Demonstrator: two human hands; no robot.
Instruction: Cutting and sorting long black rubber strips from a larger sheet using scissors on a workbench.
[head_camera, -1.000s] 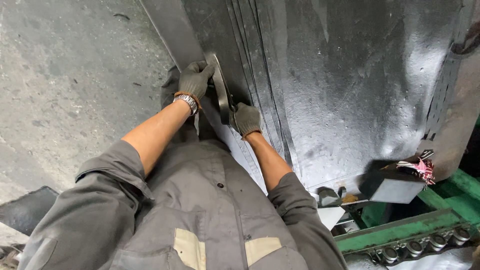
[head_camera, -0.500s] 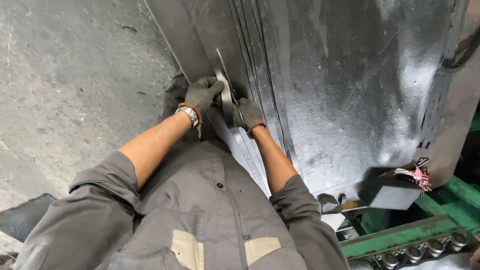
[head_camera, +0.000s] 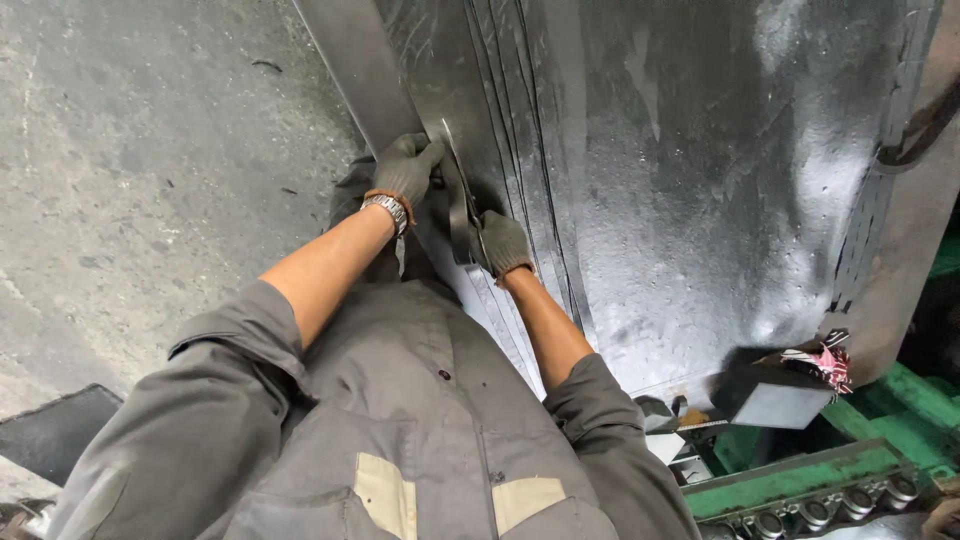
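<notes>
My gloved left hand (head_camera: 405, 170) and right hand (head_camera: 503, 243) both have fingers closed on a thin metal strip (head_camera: 458, 195), standing on edge, its long axis running away from me along the dark steel sheets (head_camera: 520, 130).

the scene was evenly but dimly lit, with a flat, greyish cast. the strongest glare lay on the dark metal sheet (head_camera: 700, 180), where white patches of reflected light ran from about 1 o'clock down toward 4 o'clock, which put the light source above and to the right. the concrete floor (head_camera: 130, 170) at 9 to 11 o'clock was softly lit with no hard shadows. the grey shirt (head_camera: 400, 430) at 6 o'clock was in mild shade, folds showing clearly. the gloved left hand (head_camera: 408, 168) and right hand (head_camera: 503, 243) were dark and slightly soft in detail. straight edges bowed outward toward the corners, a wide-lens distortion, and the green frame (head_camera: 800, 490) at 5 o'clock was a little blurred
</notes>
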